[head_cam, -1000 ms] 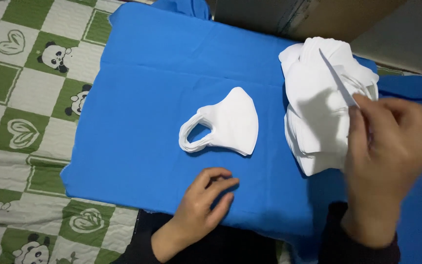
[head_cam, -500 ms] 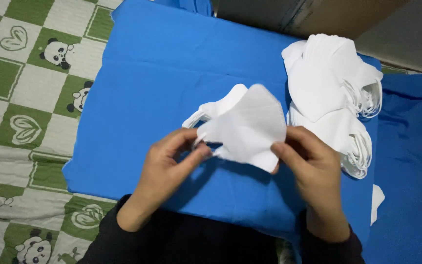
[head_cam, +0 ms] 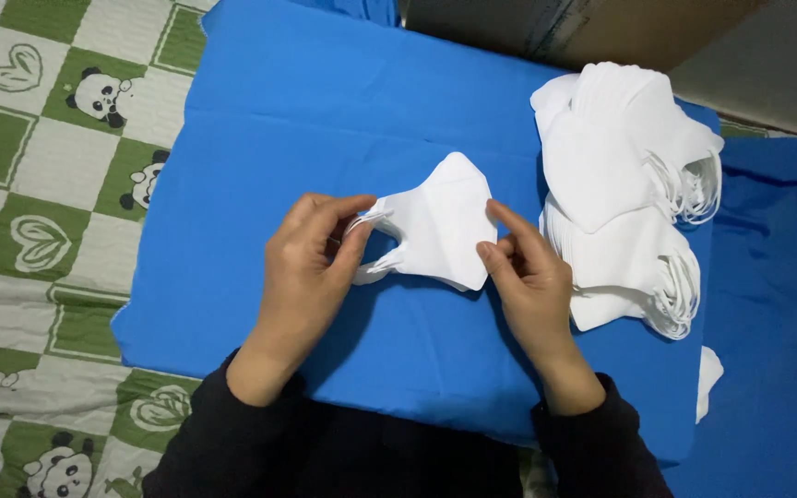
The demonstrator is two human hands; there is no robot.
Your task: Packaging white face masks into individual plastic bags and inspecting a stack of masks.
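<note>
Left hand (head_cam: pixel 304 267) pinches the ear loops and right hand (head_cam: pixel 526 277) pinches the opposite edge of one folded white mask (head_cam: pixel 443 221), held low over the middle of the blue cloth (head_cam: pixel 306 111). Stack of white masks (head_cam: pixel 624 184) lies at the cloth's right edge. Green-and-white panda-print sheet (head_cam: pixel 39 184) lies beyond the left edge.

The mask (head_cam: pixel 440 226) you hold is soft white non-woven fabric, matt and smooth, with thin white ear loops. The stack of masks (head_cam: pixel 624 184) at 2 o'clock from it shows the same matt white fabric. Beneath lies a blue sheet (head_cam: pixel 325 101), smooth, matt, faintly creased. At 9 o'clock, the quilt (head_cam: pixel 39 184) is printed cloth, lightly puckered. Your sleeves (head_cam: pixel 232 443) are dark matt cloth.
</note>
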